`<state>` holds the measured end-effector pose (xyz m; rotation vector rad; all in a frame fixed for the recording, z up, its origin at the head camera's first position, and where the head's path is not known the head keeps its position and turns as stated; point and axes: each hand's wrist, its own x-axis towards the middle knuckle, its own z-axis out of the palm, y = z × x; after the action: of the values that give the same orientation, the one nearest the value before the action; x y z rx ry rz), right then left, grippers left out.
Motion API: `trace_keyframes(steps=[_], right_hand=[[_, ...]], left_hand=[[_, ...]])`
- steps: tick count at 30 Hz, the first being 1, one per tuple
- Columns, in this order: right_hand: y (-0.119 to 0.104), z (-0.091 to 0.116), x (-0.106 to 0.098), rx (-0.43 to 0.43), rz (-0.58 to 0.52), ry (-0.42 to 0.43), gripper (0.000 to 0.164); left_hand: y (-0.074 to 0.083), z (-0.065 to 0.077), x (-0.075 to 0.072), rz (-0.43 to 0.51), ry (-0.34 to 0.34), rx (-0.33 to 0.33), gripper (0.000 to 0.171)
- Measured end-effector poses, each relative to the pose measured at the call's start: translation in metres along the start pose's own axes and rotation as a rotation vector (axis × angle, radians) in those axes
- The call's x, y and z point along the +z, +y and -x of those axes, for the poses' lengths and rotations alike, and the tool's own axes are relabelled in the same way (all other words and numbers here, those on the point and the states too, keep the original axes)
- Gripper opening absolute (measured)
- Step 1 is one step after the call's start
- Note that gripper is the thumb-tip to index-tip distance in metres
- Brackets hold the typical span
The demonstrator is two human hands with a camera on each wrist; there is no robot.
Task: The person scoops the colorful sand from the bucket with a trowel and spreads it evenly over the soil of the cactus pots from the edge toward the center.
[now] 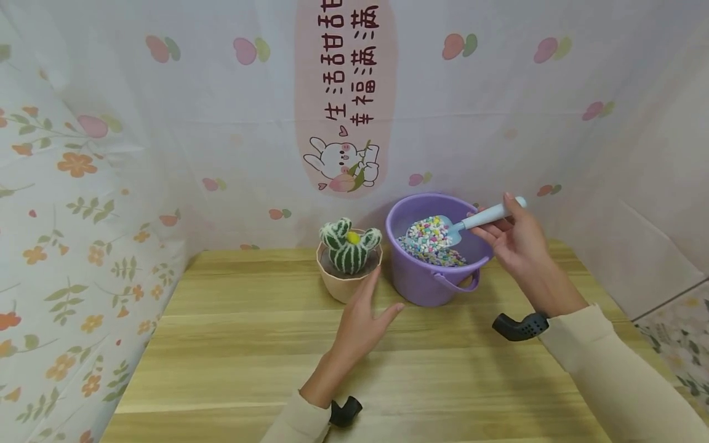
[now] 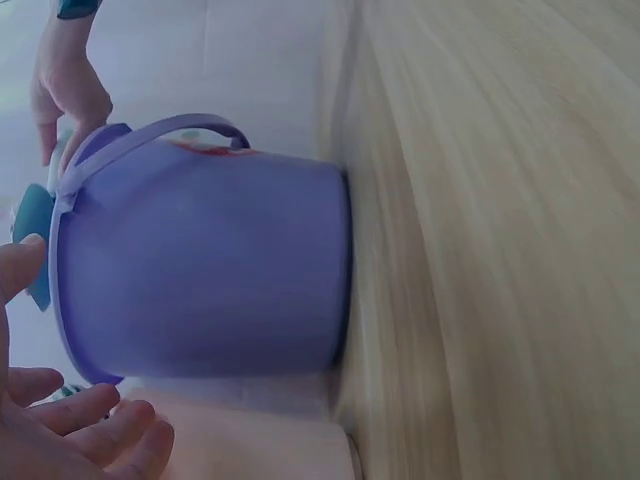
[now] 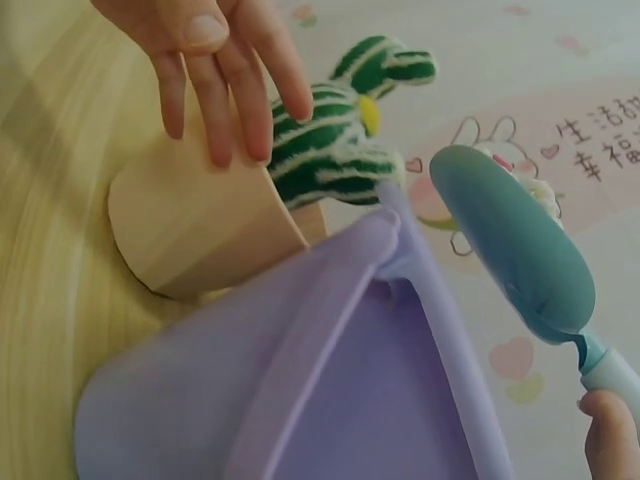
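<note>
At one o'clock on the worktop (image 1: 249, 344), over the bucket (image 1: 419, 286), the scoop (image 1: 455, 231), laden with beads (image 1: 428, 231), is clamped in the right grip (image 1: 517, 243), while the left grip (image 1: 360, 326), spread apart, is near the pot (image 1: 339, 286) at twelve; tilting or jolting could cause spillage.

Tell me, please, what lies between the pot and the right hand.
Between the pot and the right hand stands the bucket; the head view shows it. The scoop, in the right hand's grip, also reaches over the bucket there.
</note>
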<state>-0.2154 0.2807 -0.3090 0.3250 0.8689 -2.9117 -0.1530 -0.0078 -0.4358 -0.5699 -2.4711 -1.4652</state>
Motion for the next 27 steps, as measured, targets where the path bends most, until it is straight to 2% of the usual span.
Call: trace_keyframes(steps=[4,14,20,27], right_hand=[[0.002,0.005,-0.003,0.012,-0.038,-0.022,0.044],[0.011,0.019,-0.009,-0.003,-0.061,-0.078,0.043],[0.017,0.029,-0.013,-0.011,-0.057,-0.112,0.045],[0.025,0.041,-0.022,0.023,-0.115,-0.126,0.033]], left_hand=[[-0.004,0.005,-0.005,0.021,0.018,0.015,0.074],[-0.012,0.013,-0.018,-0.017,0.008,0.002,0.074],[-0.02,0.019,-0.027,-0.037,0.033,-0.006,0.071],[-0.026,0.021,-0.035,-0.042,0.087,0.0,0.067]])
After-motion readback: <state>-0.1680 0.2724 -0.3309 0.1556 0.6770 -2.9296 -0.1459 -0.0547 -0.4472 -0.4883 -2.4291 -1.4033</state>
